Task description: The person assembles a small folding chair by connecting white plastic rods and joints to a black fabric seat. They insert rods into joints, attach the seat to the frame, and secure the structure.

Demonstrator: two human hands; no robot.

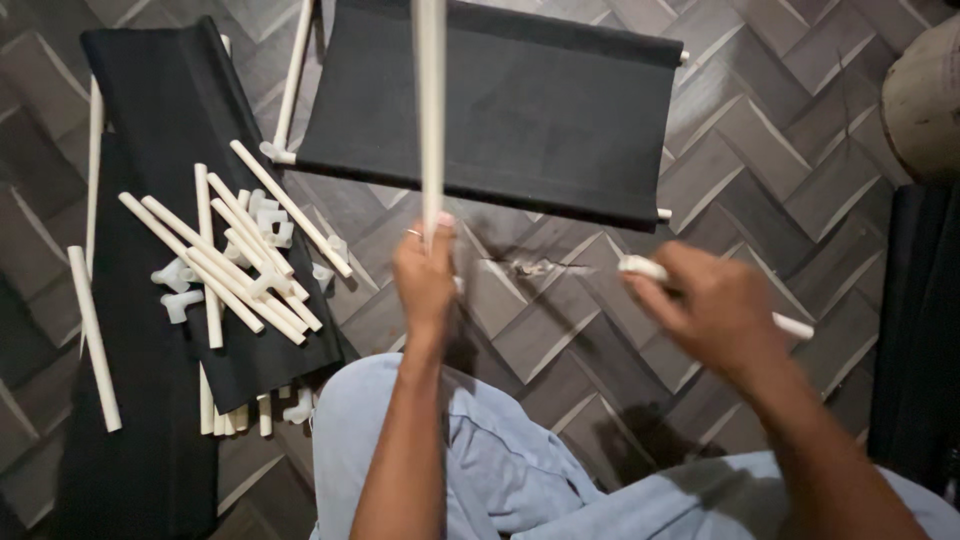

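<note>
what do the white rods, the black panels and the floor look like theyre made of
White rods: probably plastic tubing, smooth and matte, uniform off-white, with matching molded connectors. Left hand grips one rod upright; right hand holds another.
Black panels: woven fabric, dull, slightly sagging, sleeved over rods.
Floor: herringbone planks, wood or wood-look laminate, faint sheen.

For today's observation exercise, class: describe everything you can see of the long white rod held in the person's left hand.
The long white rod is a slim, straight, plain tube that looks like plastic. It stands roughly upright, running out of the top of the picture. The left hand grips its lower end, fingers wrapped round it. Behind it lies a black fabric panel on the grey herringbone floor. Its top end is out of view.
</note>
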